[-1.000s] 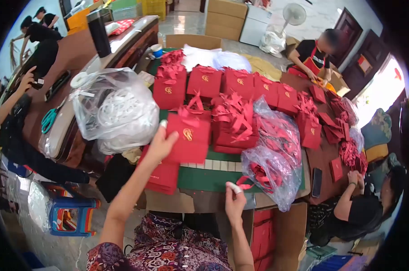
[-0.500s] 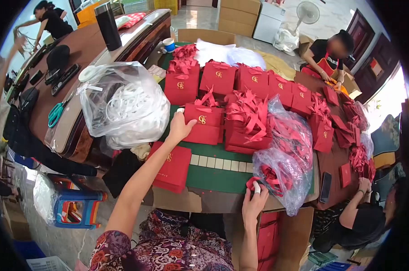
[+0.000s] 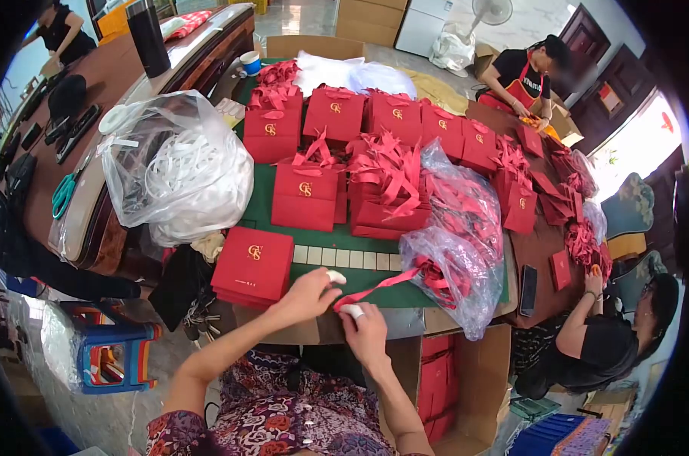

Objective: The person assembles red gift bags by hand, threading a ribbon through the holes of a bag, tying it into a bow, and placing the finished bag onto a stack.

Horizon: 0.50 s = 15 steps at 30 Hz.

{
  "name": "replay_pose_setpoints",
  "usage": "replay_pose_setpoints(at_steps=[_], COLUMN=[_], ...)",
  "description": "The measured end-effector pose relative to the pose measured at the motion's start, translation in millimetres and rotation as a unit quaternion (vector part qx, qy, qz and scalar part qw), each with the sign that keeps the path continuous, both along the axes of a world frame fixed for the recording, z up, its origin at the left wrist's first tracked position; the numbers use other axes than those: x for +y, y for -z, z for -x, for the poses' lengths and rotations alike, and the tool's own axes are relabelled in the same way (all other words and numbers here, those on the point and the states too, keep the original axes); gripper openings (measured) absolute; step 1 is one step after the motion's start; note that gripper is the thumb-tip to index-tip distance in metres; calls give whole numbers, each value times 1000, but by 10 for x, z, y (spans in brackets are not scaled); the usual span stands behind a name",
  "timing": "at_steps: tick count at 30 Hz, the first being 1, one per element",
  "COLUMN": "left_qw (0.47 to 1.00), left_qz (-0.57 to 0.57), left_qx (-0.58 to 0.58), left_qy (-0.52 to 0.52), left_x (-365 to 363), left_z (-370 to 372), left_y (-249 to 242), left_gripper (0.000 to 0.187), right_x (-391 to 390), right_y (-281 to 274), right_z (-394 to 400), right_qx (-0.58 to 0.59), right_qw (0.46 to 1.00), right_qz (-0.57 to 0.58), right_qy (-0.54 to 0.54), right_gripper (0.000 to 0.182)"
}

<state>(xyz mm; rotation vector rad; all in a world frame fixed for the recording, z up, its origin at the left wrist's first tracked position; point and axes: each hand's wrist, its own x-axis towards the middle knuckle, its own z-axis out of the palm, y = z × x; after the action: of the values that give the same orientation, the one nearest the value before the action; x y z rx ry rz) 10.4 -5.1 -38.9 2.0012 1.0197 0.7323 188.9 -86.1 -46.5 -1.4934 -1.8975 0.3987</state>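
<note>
My right hand (image 3: 365, 333) pinches a red ribbon (image 3: 382, 284) near the table's front edge. The ribbon runs from a roll (image 3: 435, 277) inside a clear plastic bag (image 3: 449, 305). Close beside its end is my left hand (image 3: 308, 298), with thumb and a finger apart. White covers wrap a finger on each hand. Left of my hands lies a stack of flat red gift bags (image 3: 251, 262) with gold lettering. A standing red gift bag (image 3: 305, 199) is farther back, by a bunch of ribbon-handled bags (image 3: 386, 190).
A clear bag of white cord (image 3: 185, 167) sits at left. Rows of red bags (image 3: 333, 114) stand behind. A strip of pale tiles (image 3: 344, 258) lies on the green mat (image 3: 329, 292). An open carton (image 3: 473, 380) stands below right. Co-workers (image 3: 523, 80) (image 3: 606, 327) sit at right.
My left hand has left the standing gift bag and come down beside my right hand. My right hand has moved left, drawing ribbon out from the roll. The view has shifted.
</note>
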Motion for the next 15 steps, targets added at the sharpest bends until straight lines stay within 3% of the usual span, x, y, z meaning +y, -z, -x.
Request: replay_pose_setpoints(at_steps=[2, 3, 5, 6, 7, 8, 11, 14, 15], left_qw=[999, 997, 988, 974, 970, 969, 864, 861, 885], left_qz=[8, 14, 73, 127, 166, 167, 388, 395, 347], left_qx=[-20, -40, -78, -118, -124, -122, -308, -306, -288], left_qy=[-35, -71, -109, -144, -131, -134, -94, -91, -116], left_x=[-173, -264, -455, -541, -607, -677, -783, -781, -786], left_z=[-58, -80, -110, -108, -97, -102, -151, -145, -167], left_y=[67, 74, 105, 127, 160, 222, 262, 185, 136], left_gripper=[28, 30, 31, 33, 34, 34, 35, 33, 27], right_x=[-47, -56, -41, -2, 46, 68, 114, 125, 126], right_y=[-20, -30, 133, 51, 19, 9, 168, 161, 131], right_z=[51, 73, 45, 44, 38, 38, 85, 133, 159], right_qx=[-9, 132, 367, 480, 513, 546, 532, 498, 495], right_qw=[1000, 988, 914, 847, 823, 798, 819, 842, 845], right_qz=[8, 70, 153, 212, 223, 233, 195, 179, 172], right_qy=[-9, 30, 74, 90, 98, 105, 94, 108, 110], right_gripper=[11, 11, 13, 14, 14, 14, 14, 14, 15])
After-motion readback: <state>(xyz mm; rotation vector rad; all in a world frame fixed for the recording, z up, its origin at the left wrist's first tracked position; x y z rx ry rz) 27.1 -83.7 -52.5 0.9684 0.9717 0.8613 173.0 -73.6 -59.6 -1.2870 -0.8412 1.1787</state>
